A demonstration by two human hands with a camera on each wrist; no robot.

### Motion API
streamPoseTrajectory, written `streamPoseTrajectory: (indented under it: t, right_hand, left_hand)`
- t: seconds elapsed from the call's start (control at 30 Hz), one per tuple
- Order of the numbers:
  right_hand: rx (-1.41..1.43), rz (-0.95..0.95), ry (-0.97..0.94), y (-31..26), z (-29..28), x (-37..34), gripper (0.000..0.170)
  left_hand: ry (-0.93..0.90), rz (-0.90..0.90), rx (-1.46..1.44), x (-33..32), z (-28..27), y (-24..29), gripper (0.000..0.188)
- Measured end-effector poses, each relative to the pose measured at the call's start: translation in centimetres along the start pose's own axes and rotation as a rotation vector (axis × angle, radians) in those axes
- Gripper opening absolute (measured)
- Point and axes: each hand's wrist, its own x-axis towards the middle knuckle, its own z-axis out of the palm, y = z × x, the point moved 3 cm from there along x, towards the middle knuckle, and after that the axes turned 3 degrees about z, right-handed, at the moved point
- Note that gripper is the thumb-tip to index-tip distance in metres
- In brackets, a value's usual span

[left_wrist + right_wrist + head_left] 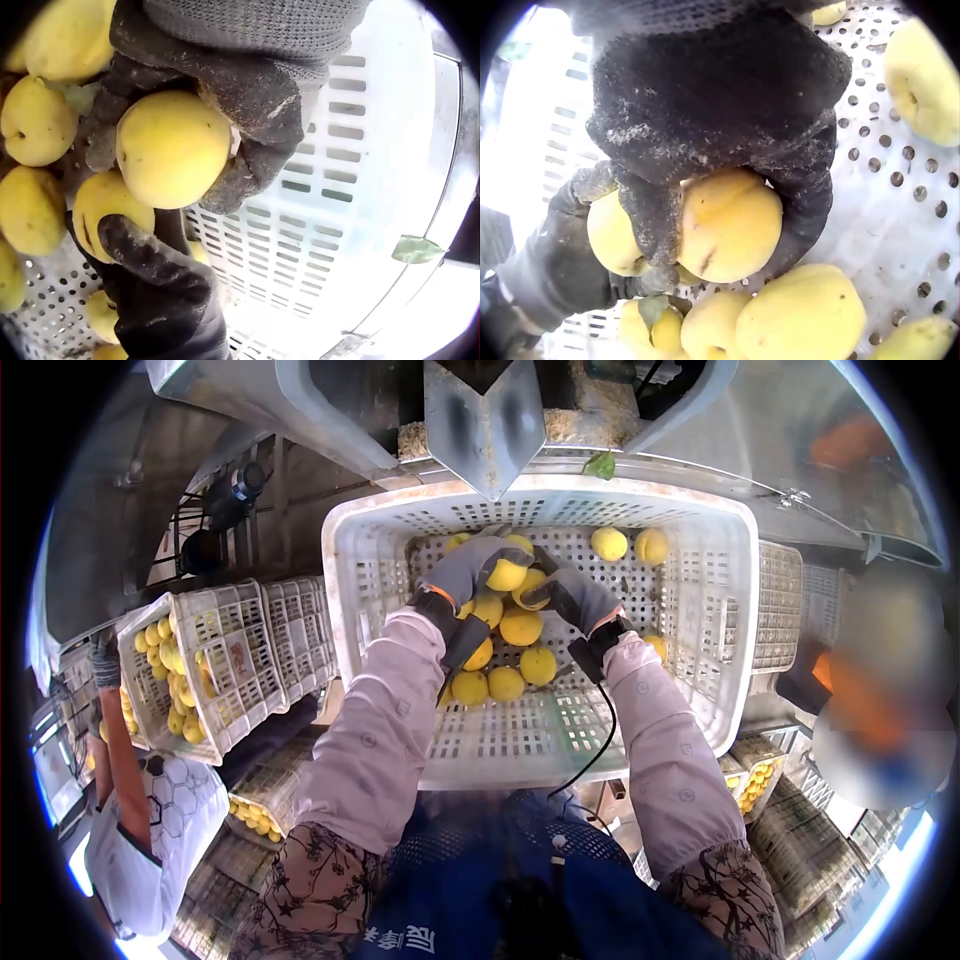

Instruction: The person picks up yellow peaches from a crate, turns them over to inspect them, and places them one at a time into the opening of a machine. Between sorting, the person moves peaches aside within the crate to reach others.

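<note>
Fruit (174, 150), round, in 2 dusty knit gloves (247, 94)

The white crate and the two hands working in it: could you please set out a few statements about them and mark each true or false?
1. The left hand grips a yellow fruit. True.
2. The right hand holds nothing. False: it grips a marked fruit, with a dark streak on its skin.
3. Both hands wear dark gloves. True.
4. The white crate is filled to its rim. False: the fruit lies low in it, and parts of its bottom show bare.
5. The bottom of the crate is solid, without holes. False: it is perforated with many round holes.
6. Another crate, at the left of the head view, also contains yellow fruit. True.
</note>
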Motion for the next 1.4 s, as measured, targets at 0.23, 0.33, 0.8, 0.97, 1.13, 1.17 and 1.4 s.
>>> streamPoseTrajectory:
  t: [0.23,0.33,0.8,0.97,1.13,1.17,1.4]
  right_hand:
    - [0.451,-0.115,-0.116,-14.7,-5.8,-11.8,0.074]
    - [0.403,-0.111,-0.149,-19.4,-7.3,-15.0,0.065]
    - [0.441,-0.439,0.215,-28.7,-3.7,-22.5,0.056]
    - [0.328,-0.607,0.167,-32.3,-1.8,-22.3,0.07]
    - [0.489,-0.507,0.128,-34.2,-0.3,-21.3,0.081]
    - [0.49,-0.42,0.145,-34.6,-0.1,-21.4,0.086]
    - [0.392,-0.49,0.282,-38.2,1.6,-22.3,0.092]
  left_hand:
    - [-0.079,-0.027,-0.589,-6.3,1.5,-0.1,0.045]
    - [-0.183,-0.183,-0.728,-9.7,3.2,3.9,0.05]
    - [-0.488,0.266,-1.058,-21.9,0.0,8.5,0.066]
    - [-0.462,0.29,-0.961,-23.9,-2.8,9.5,0.07]
    - [-0.371,0.358,-0.866,-25.2,-5.7,9.3,0.075]
    - [-0.385,0.373,-0.855,-25.6,-6.1,9.6,0.075]
    - [-0.44,0.424,-0.896,-26.2,-6.7,9.8,0.074]
